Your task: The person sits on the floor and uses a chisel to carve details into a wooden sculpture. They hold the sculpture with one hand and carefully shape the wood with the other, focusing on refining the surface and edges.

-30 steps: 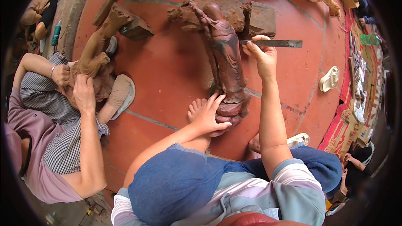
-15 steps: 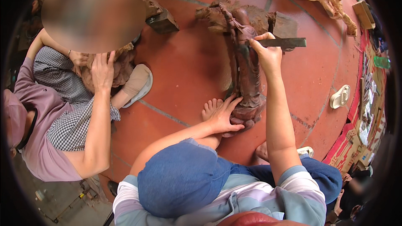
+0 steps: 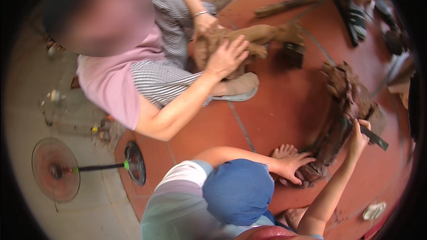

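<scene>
A dark brown carved wooden figure (image 3: 330, 147) lies across the floor on my right side, its rough end pointing away from me. My left hand (image 3: 294, 167) rests on its rounded near end with the fingers spread. Higher along the figure, my right hand (image 3: 358, 140) is closed around a flat dark bar-like tool (image 3: 377, 138). The tool's free end sticks out to the right, while its other end is hidden by the hand at the carving. Blur hides whether the tool touches the wood. My bare foot (image 3: 285, 151) is beside the left hand.
At the left, another person (image 3: 120, 75) sits with both hands on a lighter carved wood piece (image 3: 249, 40). A standing fan (image 3: 56, 171) is at the lower left. A wooden bar (image 3: 284, 7) and a dark block (image 3: 293, 54) lie beyond; a pale slipper (image 3: 374, 211) lies lower right.
The view has swung left, so the carving and my hands appear farther right and the fan has come into view. My left hand stays on the carving's near end; my right keeps the tool.
</scene>
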